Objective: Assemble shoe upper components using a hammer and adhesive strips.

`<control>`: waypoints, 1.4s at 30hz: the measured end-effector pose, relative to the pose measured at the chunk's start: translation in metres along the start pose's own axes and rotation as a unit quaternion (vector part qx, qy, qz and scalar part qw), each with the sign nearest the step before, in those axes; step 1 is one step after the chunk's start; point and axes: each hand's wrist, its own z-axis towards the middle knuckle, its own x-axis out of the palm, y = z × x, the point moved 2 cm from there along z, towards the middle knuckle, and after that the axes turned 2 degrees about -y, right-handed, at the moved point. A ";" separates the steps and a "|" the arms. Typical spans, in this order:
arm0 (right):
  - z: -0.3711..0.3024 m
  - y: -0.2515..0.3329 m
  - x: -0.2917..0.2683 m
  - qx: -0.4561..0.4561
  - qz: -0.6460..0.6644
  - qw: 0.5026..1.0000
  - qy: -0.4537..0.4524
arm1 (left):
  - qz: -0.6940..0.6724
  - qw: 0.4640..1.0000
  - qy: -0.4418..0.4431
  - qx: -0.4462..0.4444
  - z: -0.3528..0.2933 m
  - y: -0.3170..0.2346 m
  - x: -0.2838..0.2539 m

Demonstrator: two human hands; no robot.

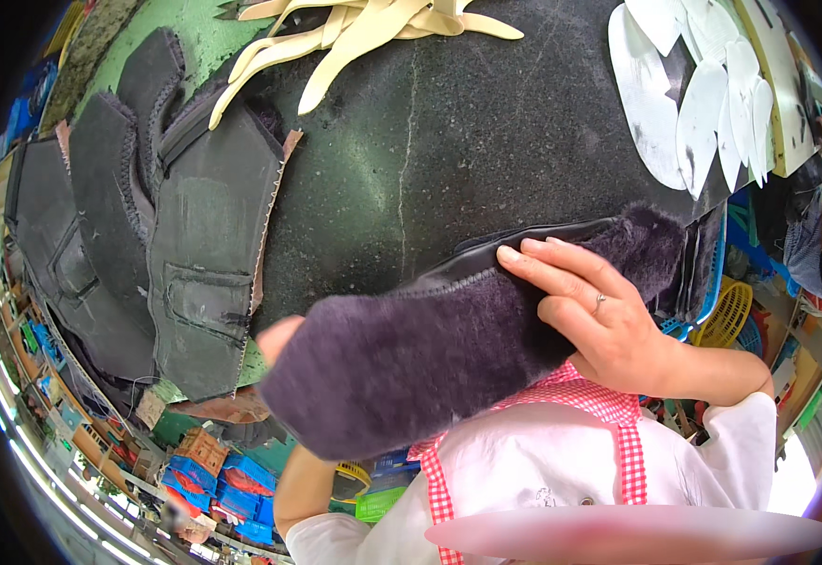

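A long piece of dark purple-grey fur with a black leather-like edge and a stitched seam lies slanted in front of me. Its left end is raised off the worktop. My left hand grips that end from behind; only a blurred part of it shows past the fur, and most of its fingers are hidden. Across the far seam lies my right hand, fingers stretched out flat, the tips touching the black edge. A ring is on one finger.
Several black fur-lined pieces overlap at the left. Cream strips lie at the far edge, white oval cutouts at the far right. Blue crates and a yellow basket stand below the dark, cracked worktop.
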 end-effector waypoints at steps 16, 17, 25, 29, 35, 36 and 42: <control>0.029 0.016 0.012 -0.047 -0.187 0.973 0.125 | -0.013 0.760 0.077 0.645 0.111 -0.035 -0.003; 0.030 0.018 0.013 -0.050 -0.184 0.974 0.125 | 0.018 0.747 0.078 0.660 0.115 -0.034 -0.007; 0.018 0.019 0.012 -0.043 -0.196 0.974 0.107 | -0.050 0.802 0.277 0.527 0.036 -0.059 0.030; -0.006 -0.004 -0.045 0.034 -0.134 0.988 0.070 | 0.053 0.831 0.221 0.507 0.023 -0.020 0.017; -0.028 -0.048 -0.068 0.220 0.153 0.949 -0.165 | -0.086 0.799 0.261 0.535 -0.012 -0.121 0.057; -0.028 -0.055 -0.071 0.240 0.134 0.952 -0.133 | -0.117 0.801 0.251 0.530 -0.009 -0.129 0.066; -0.014 -0.085 -0.064 0.223 0.047 0.972 -0.051 | -0.305 0.792 0.327 0.416 0.012 -0.128 0.067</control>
